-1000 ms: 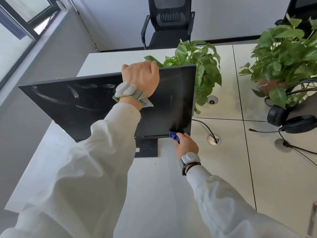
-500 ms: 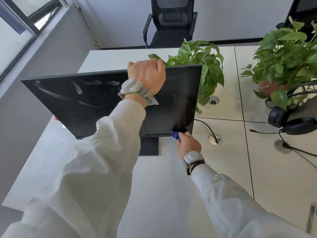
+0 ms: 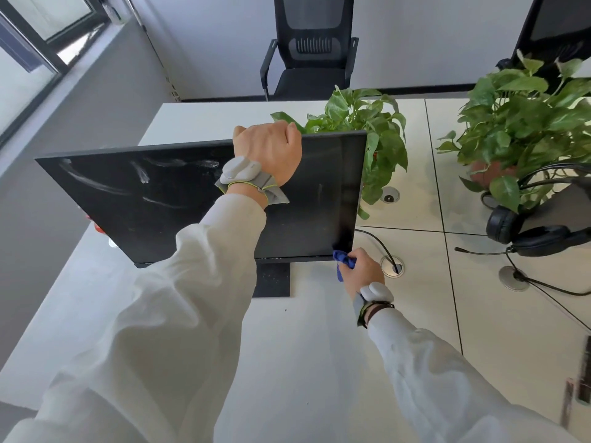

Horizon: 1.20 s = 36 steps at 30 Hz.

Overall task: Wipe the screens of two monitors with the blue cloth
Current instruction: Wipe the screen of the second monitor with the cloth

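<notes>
- White desk [image 3: 313,362] panels fill the foreground, set against a grey wall with a window at the left and an empty office chair [image 3: 311,46] at the far edge.
- Near the middle of the desk stands the monitor [image 3: 179,203], its dark screen streaked with pale smears across the upper left; the strip along its right edge looks cleaner.
- Over the top edge of the monitor, towards its right end, the left hand [image 3: 270,150] is curled shut, steadying the panel.
- At the lower right corner of the screen the right hand [image 3: 363,271] is closed on the blue cloth [image 3: 343,259], bunched so only a small wad shows, pressed against the bezel.
- The cloth looks soft and light, so it should fold to any shape; a flatter pad under the fingers would likely cover more glass per stroke.
- The monitor is stiff but judged top-heavy on its flat stand [image 3: 271,279]; the screen face probably marks easily, so bracing by the rim seems sensible.
- A second monitor [image 3: 556,24] shows partly at the far right corner, behind the plants.
- Two potted plants sit beyond: the near plant [image 3: 361,123] touches the monitor's back right; the terracotta pot [image 3: 489,174] of the other holds dense leaves. The soil is hidden.
- A headset [image 3: 537,235] lies at the right edge of the desk.
</notes>
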Tool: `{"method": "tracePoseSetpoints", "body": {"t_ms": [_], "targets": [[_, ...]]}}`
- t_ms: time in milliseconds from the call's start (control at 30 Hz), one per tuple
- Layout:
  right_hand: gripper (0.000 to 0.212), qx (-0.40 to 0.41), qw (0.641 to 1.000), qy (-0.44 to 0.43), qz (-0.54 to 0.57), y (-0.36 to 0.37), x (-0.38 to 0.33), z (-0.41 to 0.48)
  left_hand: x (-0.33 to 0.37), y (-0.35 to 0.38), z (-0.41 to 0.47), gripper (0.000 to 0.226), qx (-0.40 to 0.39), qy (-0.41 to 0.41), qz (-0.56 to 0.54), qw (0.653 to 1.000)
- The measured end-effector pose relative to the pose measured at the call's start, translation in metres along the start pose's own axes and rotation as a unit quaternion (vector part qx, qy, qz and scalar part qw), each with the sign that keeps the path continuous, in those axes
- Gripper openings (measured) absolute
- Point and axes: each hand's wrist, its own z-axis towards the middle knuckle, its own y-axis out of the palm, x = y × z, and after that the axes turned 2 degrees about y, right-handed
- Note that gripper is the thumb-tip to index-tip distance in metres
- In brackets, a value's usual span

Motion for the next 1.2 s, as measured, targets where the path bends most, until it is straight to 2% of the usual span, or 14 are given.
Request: {"method": "tracePoseSetpoints", "body": {"t_ms": [167,267,333,400,467,533,633,700,833,1000,1100,1200], "targets": [[0.019,0.022,0.991,0.1,0.087,0.009,0.0,0.0,-0.003,0.0,0.0,0.038,-0.004,0.001,0.001,1.0],[0.03,0.057,0.946,0.226,0.227,0.005,0.009,0.01,-0.003,-0.001,0.0,0.038,-0.003,0.005,0.0,1.0],[0.03,0.064,0.912,0.275,0.299,-0.001,0.011,0.013,-0.005,0.0,0.001,0.039,-0.002,0.006,-0.006,1.0],[0.024,0.028,0.906,0.267,0.326,-0.001,0.009,0.012,-0.004,0.0,0.002,0.039,0.001,0.011,-0.007,1.0],[0.021,-0.048,0.903,0.249,0.346,0.009,0.001,0.004,-0.004,0.001,0.001,0.039,-0.003,0.017,-0.002,1.0],[0.015,-0.091,0.882,0.25,0.389,0.018,-0.009,-0.001,-0.004,0.002,0.001,0.039,-0.008,0.02,0.0,1.0],[0.018,-0.076,0.827,0.289,0.477,0.024,-0.026,0.004,-0.005,0.0,0.001,0.038,-0.009,0.021,-0.002,1.0],[0.021,-0.074,0.809,0.316,0.49,0.026,-0.031,0.007,-0.006,-0.001,-0.001,0.037,-0.015,0.025,-0.005,1.0],[0.019,-0.112,0.81,0.323,0.478,0.021,-0.029,0.008,-0.005,-0.003,0.0,0.037,-0.016,0.032,-0.001,0.999],[0.016,-0.056,0.798,0.311,0.514,0.011,-0.03,0.011,-0.009,-0.002,0.002,0.037,-0.018,0.03,-0.005,0.999],[0.022,-0.044,0.827,0.315,0.463,0.02,-0.022,0.009,-0.008,-0.002,-0.001,0.037,-0.021,0.032,-0.004,0.999],[0.03,-0.063,0.841,0.331,0.423,0.025,-0.021,0.005,-0.003,-0.001,-0.003,0.037,-0.029,0.037,0.001,0.999]]}}
